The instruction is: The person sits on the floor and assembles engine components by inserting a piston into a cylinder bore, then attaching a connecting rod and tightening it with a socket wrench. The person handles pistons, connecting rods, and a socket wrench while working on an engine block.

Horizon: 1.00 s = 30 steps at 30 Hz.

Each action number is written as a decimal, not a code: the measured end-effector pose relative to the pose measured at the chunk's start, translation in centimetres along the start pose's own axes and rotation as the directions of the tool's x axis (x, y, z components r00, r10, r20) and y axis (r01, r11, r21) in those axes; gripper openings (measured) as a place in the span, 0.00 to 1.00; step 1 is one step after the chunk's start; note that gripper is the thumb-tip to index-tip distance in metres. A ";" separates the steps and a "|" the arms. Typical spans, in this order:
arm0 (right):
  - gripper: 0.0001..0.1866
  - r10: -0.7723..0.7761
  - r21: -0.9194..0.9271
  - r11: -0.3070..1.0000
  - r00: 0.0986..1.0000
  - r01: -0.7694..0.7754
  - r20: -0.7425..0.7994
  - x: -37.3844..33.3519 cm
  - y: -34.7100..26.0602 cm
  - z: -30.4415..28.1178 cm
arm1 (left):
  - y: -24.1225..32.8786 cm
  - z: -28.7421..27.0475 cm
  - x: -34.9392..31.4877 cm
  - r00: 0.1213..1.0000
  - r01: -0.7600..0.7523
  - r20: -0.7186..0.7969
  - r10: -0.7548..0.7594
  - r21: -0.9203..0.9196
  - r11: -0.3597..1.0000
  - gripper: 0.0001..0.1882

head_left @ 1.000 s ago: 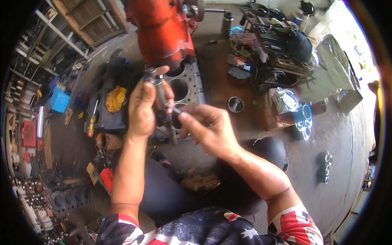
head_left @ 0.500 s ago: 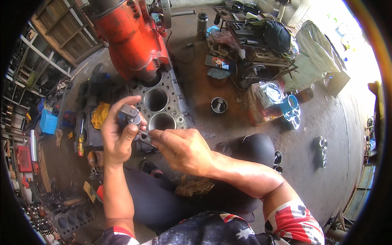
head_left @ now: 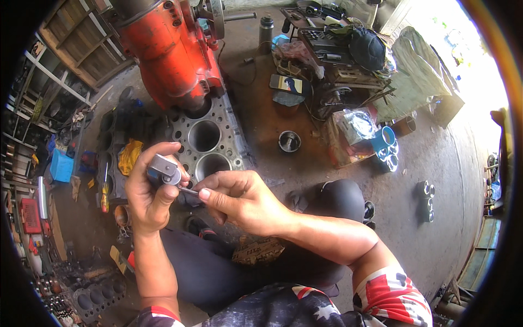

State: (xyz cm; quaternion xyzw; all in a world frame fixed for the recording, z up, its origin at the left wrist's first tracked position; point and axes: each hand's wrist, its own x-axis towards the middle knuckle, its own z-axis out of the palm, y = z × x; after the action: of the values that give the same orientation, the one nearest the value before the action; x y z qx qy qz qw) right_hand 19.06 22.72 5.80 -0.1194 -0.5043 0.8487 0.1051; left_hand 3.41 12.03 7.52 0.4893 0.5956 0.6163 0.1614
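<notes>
My left hand (head_left: 146,204) is wrapped round a small grey metal tool piece (head_left: 164,168) with a block-shaped end and a round collar. Its exact kind does not show. Between thumb and fingers, my right hand (head_left: 250,204) pinches a thin metal rod (head_left: 188,191), its far end against the collar. Whether that end sits inside a hole, I cannot tell. Just beyond my hands lies an engine block (head_left: 231,128) with round open cylinder bores. A red boring machine (head_left: 174,62) stands on the block's far part.
A piston (head_left: 289,141) rests on the floor right of the block. Farther right are a box (head_left: 340,150) and a blue cylindrical piece (head_left: 385,137). A tool-laden stand (head_left: 327,54) is at the back. Left lie a yellow cloth (head_left: 130,155) and a screwdriver (head_left: 105,196).
My left hand has shifted slightly left with the tool piece. The right fingers have changed their grip, and more of the thin rod now shows. The view has moved a little.
</notes>
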 end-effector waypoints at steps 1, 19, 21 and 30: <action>0.11 0.012 0.014 1.000 1.000 -0.012 0.009 0.1 0.0 -0.2 | 0.0 0.0 0.0 1.000 0.011 -0.004 -0.011 -0.002 1.000 0.41; 0.17 -0.127 -0.455 0.888 0.985 0.062 -0.114 0.4 2.1 0.6 | -3.2 -1.5 2.7 0.987 0.009 -0.070 -0.145 -0.873 0.488 0.35; 0.18 -0.060 -0.516 0.857 0.993 -0.003 -0.104 0.3 2.4 0.6 | -3.5 -2.0 3.0 0.988 -0.005 -0.064 -0.139 -0.922 0.388 0.35; 0.12 0.087 -0.100 0.991 0.996 -0.085 0.008 0.3 4.2 1.5 | -4.3 -3.3 2.8 0.984 0.004 -0.028 -0.175 -0.984 0.179 0.33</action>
State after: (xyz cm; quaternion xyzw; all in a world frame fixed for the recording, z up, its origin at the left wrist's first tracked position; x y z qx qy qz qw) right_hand 18.10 19.59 2.81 -0.1407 -0.5411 0.8270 0.0591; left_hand -2.17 13.30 5.42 0.1951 0.1020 0.8747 0.4318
